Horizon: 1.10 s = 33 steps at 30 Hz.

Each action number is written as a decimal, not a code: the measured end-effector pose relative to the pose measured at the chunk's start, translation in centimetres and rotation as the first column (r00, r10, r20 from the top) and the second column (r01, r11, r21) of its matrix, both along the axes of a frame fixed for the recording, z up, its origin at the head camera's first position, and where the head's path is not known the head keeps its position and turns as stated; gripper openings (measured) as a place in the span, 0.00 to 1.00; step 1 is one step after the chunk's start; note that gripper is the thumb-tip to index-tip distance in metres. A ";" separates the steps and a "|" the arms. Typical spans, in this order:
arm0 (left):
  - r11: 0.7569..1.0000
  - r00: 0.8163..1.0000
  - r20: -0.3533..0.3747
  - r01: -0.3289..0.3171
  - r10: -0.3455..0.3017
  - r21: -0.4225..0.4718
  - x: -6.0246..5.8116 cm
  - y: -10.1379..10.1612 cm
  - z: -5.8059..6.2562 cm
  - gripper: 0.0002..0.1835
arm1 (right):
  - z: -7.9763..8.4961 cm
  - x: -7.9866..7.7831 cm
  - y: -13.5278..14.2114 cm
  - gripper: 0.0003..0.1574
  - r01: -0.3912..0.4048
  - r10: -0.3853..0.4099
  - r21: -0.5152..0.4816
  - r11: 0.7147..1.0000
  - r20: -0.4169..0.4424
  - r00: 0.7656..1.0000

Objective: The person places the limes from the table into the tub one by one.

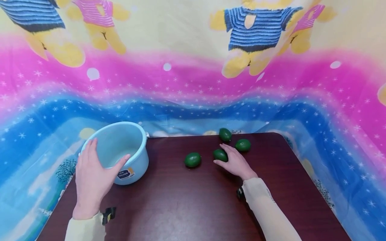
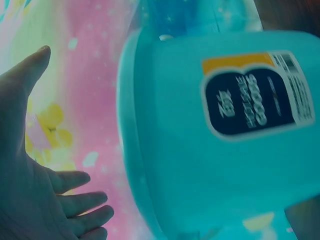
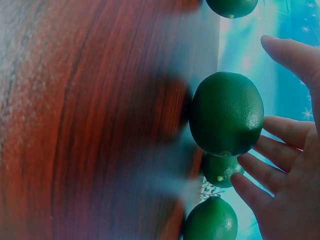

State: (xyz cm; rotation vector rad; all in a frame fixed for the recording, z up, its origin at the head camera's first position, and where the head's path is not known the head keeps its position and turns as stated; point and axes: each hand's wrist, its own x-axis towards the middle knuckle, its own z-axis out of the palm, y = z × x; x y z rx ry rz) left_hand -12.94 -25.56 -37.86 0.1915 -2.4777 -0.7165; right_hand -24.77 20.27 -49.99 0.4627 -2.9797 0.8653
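Note:
A light blue plastic bucket point(image 1: 141, 167) with a label stands at the left of the table. My left hand point(image 1: 93, 177) is held at its near side, fingers straight and thumb spread; the left wrist view shows a gap between this hand and the bucket wall point(image 2: 175, 160). Over a green lime point(image 1: 219, 154) my right hand point(image 1: 236, 164) reaches with thumb and fingers apart. In the right wrist view the fingers lie close beside that lime point(image 3: 226, 112), the thumb away from it; contact is hard to tell. Behind it are two more limes point(image 1: 225, 134).
Another lime point(image 1: 192, 160) lies between the bucket and the right hand. The dark brown wooden table point(image 1: 181, 204) ends in a back edge near the rear limes. A patterned cloth point(image 1: 181, 83) with bears and snowflakes hangs behind and around the table.

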 end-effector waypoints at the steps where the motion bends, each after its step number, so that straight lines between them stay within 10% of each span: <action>1: 1.000 1.000 0.005 -0.015 0.015 0.011 0.1 -0.3 -0.1 0.61 | 0.0 0.0 0.0 0.55 0.000 0.000 0.000 1.000 0.000 1.000; 14: 0.981 0.985 0.127 -0.136 0.118 0.140 0.3 -2.7 -1.9 0.68 | -0.2 -0.1 -0.1 0.54 -0.003 0.003 -0.004 1.000 0.013 1.000; 33: 0.983 0.994 0.101 -0.060 0.043 0.174 -0.8 -2.3 -3.9 0.69 | -0.5 -0.4 0.1 0.53 0.004 -0.004 -0.014 1.000 0.025 1.000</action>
